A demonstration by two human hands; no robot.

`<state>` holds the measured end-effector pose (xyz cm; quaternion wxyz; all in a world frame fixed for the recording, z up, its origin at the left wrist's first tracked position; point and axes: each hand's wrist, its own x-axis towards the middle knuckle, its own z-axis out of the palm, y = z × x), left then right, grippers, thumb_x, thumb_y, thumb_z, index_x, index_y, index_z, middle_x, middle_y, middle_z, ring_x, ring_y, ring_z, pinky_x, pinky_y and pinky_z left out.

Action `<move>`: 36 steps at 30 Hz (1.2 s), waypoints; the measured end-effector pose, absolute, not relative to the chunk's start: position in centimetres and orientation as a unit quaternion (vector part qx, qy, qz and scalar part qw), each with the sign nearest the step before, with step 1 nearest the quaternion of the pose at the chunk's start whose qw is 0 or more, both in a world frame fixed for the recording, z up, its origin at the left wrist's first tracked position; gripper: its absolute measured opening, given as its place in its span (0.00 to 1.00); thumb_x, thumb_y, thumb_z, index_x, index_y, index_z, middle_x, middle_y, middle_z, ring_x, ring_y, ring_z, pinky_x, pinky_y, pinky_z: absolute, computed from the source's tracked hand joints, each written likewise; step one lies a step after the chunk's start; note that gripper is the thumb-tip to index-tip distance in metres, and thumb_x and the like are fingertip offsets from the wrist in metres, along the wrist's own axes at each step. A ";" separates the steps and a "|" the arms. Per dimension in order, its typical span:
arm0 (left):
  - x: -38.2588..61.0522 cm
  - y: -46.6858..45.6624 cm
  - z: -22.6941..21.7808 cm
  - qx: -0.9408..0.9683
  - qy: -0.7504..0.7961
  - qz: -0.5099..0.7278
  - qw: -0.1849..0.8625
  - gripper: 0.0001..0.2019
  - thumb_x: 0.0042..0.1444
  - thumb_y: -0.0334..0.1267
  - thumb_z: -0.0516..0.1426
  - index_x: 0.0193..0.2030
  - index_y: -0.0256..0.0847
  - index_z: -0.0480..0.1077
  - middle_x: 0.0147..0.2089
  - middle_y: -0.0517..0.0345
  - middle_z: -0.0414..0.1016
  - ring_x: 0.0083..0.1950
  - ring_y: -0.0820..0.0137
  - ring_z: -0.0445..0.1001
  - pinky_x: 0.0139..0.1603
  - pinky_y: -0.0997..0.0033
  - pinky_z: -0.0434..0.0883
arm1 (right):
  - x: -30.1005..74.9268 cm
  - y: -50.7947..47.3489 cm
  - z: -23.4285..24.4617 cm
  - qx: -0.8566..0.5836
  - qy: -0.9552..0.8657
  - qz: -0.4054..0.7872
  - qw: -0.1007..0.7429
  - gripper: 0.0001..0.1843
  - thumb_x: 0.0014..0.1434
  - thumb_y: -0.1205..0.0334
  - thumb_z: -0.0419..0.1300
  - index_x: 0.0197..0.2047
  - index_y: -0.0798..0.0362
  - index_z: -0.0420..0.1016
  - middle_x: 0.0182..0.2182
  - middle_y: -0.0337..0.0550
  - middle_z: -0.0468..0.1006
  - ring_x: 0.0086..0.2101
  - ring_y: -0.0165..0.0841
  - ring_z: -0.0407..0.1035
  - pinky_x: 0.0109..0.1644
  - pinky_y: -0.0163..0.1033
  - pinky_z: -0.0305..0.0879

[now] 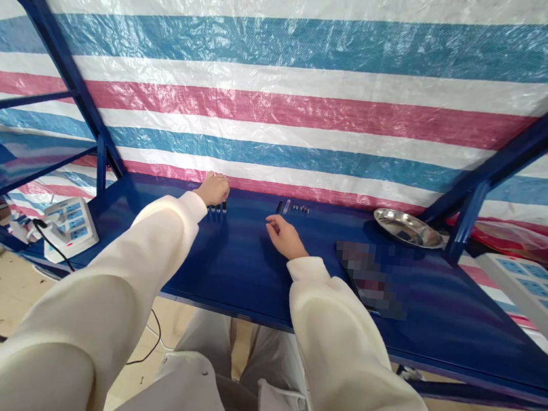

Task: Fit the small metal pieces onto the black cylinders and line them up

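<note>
While the left hand (214, 189) bends over the row of black sticks (225, 207) at the far left of the table (233, 260), the step in hand appears to be picking from that row or setting it in order. The row stands just on the near side of the knuckles, its sticks side by side, and the hand hides part of it. The left fingers curl downward, and whether they are clamped on a stick cannot be told, since the back of the hand covers their tips. The left arm stretches out long, from the near left to the far edge. The right hand (284, 236) is lower and nearer, its forearm slanting in from the near right and its wrist low over the table. Its thumb and forefinger are slightly apart, with nothing visible between them, pointing left. Just beyond them lie a lone stick (279, 207), a clear tube (286, 206) and, to the right, some metal bits (300, 209). With parts this small, the next move probably calls for a light fingertip pinch, lined up so that neighbours are not knocked.
</note>
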<state>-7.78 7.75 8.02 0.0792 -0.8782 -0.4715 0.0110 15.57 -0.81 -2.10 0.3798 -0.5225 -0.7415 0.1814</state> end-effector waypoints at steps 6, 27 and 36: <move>-7.8 7.6 8.1 -0.878 -0.474 0.008 0.074 0.06 0.47 0.29 0.56 0.29 0.36 0.75 0.44 0.46 0.73 0.52 0.55 0.64 0.51 0.54 0.55 | 15.5 -0.9 -1.9 -0.530 -0.740 0.182 0.372 0.12 0.58 0.62 0.50 0.43 0.52 0.68 0.31 0.42 0.75 0.29 0.32 0.68 0.38 0.39 0.64; -0.1 2.3 6.5 -0.912 -0.397 -0.100 0.042 0.23 0.62 0.38 0.45 0.64 0.38 0.55 0.60 0.45 0.65 0.59 0.58 0.63 0.54 0.57 0.59 | 15.6 -1.1 -1.3 -0.676 -0.668 0.084 0.300 0.17 0.58 0.67 0.50 0.50 0.56 0.70 0.42 0.49 0.76 0.44 0.39 0.68 0.48 0.43 0.62; 4.6 3.8 1.2 -0.862 -0.501 -0.074 -0.025 0.29 0.61 0.36 0.45 0.69 0.38 0.41 0.60 0.42 0.61 0.58 0.55 0.62 0.52 0.54 0.61 | 15.4 -1.7 -0.3 -0.739 -0.620 0.075 0.255 0.22 0.59 0.66 0.49 0.56 0.56 0.67 0.53 0.54 0.70 0.52 0.44 0.62 0.52 0.48 0.60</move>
